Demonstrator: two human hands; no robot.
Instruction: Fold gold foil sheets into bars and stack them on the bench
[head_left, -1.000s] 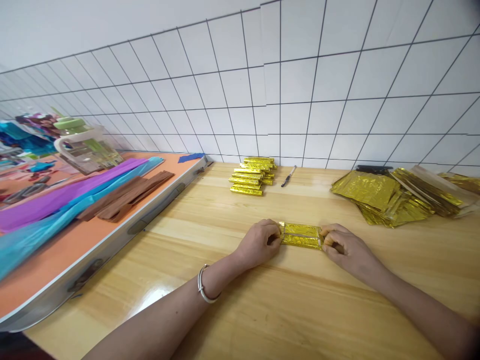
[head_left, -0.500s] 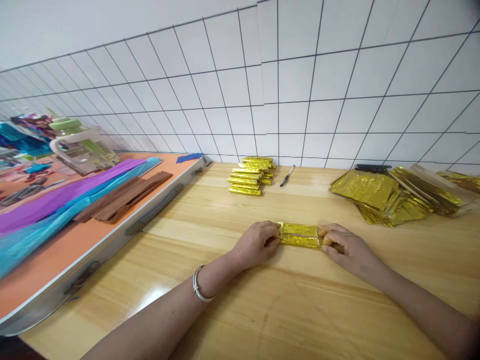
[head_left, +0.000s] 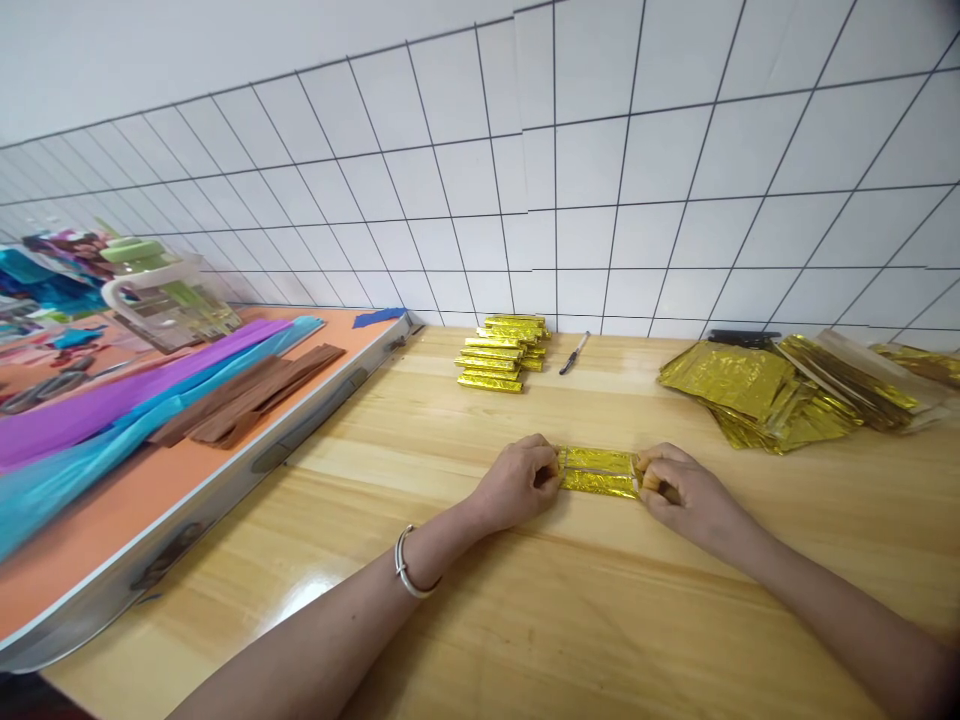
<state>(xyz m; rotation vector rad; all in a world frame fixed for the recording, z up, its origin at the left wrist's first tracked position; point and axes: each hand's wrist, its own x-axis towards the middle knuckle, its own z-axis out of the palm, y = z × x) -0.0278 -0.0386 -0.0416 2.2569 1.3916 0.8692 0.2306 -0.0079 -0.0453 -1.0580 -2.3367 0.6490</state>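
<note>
A partly folded sheet of shiny gold foil paper [head_left: 600, 471] lies on the wooden table, a seam running lengthwise along its middle. My left hand [head_left: 521, 482], with a silver bangle on the wrist, pinches its left end. At the right end, my right hand [head_left: 681, 488] is closed on the foil with curled fingers. Both fingertips partly cover the ends. Beyond my hands, near the wall, lies a small pile of narrow folded gold strips [head_left: 491, 365]. A loose stack of flat gold foil sheets [head_left: 739, 385] rests at the back right.
A pen [head_left: 575, 354] lies by the strip pile. Along the left stands a raised orange-topped surface [head_left: 247, 480] with a metal edge, bearing brown strips [head_left: 259, 395], purple and blue paper, scissors [head_left: 52, 385] and a clear jug [head_left: 169, 300]. A tiled wall [head_left: 585, 170] closes off the back.
Both hands stay at the ends of the foil paper. My left wrist has shifted slightly and its fingers are curled a little more tightly. The other things have not moved.
</note>
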